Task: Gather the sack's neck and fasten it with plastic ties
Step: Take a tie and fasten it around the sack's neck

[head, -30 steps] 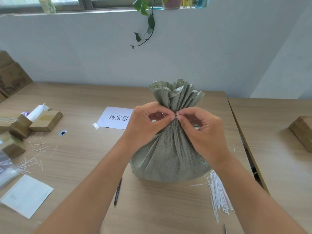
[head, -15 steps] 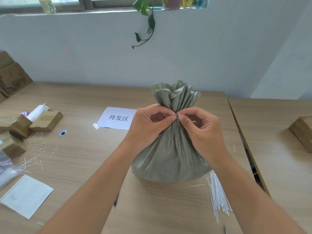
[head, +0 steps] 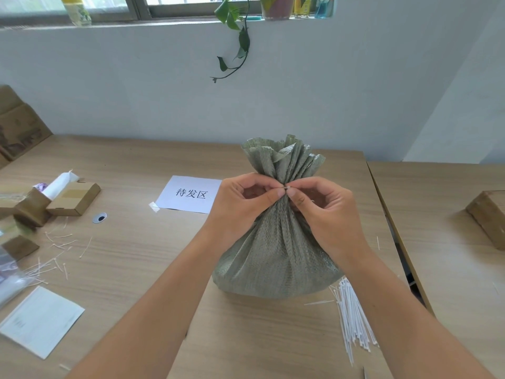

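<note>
right at the gathered neck of the sack, both hands meet fingertip to fingertip. the left hand [head: 240,206] has its thumb and forefinger pressed together on a tiny pale bit at the front of the neck, and the right hand [head: 325,212] pinches the same spot from the other side, its remaining fingers curled loosely. the pinched bit looks like part of a plastic tie, but it is too small to tell for certain. the two forearms reach in from the bottom of the view, one on each side of the sack.

the green woven sack [head: 278,253] stands upright on the wooden counter [head: 142,242], bulging below the hands and cinched into tight pleats between them. above the pinch its mouth [head: 281,157] fans out in folded ruffles.

just beside the sack's base, on the right, lies a bundle of white cable ties [head: 352,318], with one loose tie near it. to the left of the hands a white paper sign [head: 190,194] with printed characters lies flat on the counter. farther left are small cardboard boxes [head: 73,198], a small round metal disc [head: 99,217], scattered cut tie ends [head: 54,253] and a white printed sheet [head: 41,321]. a second counter [head: 451,255] stands alongside at the right, carrying a brown box [head: 489,214]. a trailing green vine [head: 237,42] hangs down the white wall from the windowsill.
</note>
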